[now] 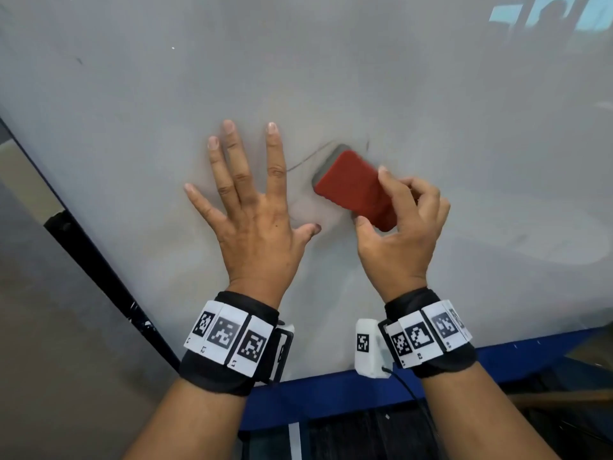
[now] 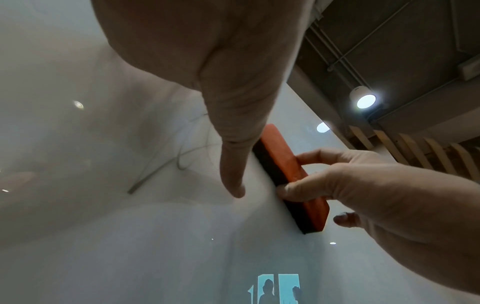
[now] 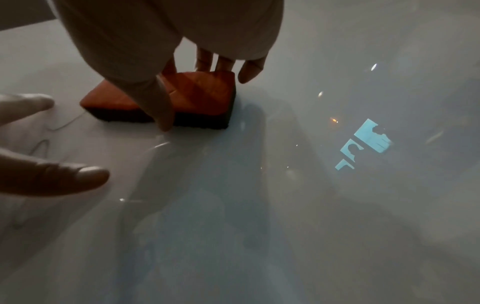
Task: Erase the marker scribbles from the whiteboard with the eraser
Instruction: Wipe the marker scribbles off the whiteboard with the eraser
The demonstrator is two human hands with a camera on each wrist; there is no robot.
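Fingers and thumb of our right hand [image 1: 403, 234] curl round the red eraser [image 1: 356, 190], the grip pinching its near end while its dark felt face lies against the whiteboard [image 1: 132, 94]. Our left hand [image 1: 252, 207] lies flat on the board at nine o'clock of the eraser, fingers spread and straight, grasping nothing. Thin marker scribbles [image 1: 306, 159] run from the eraser's far corner toward the left index finger, with a short stroke [image 1: 367, 145] at its one o'clock.
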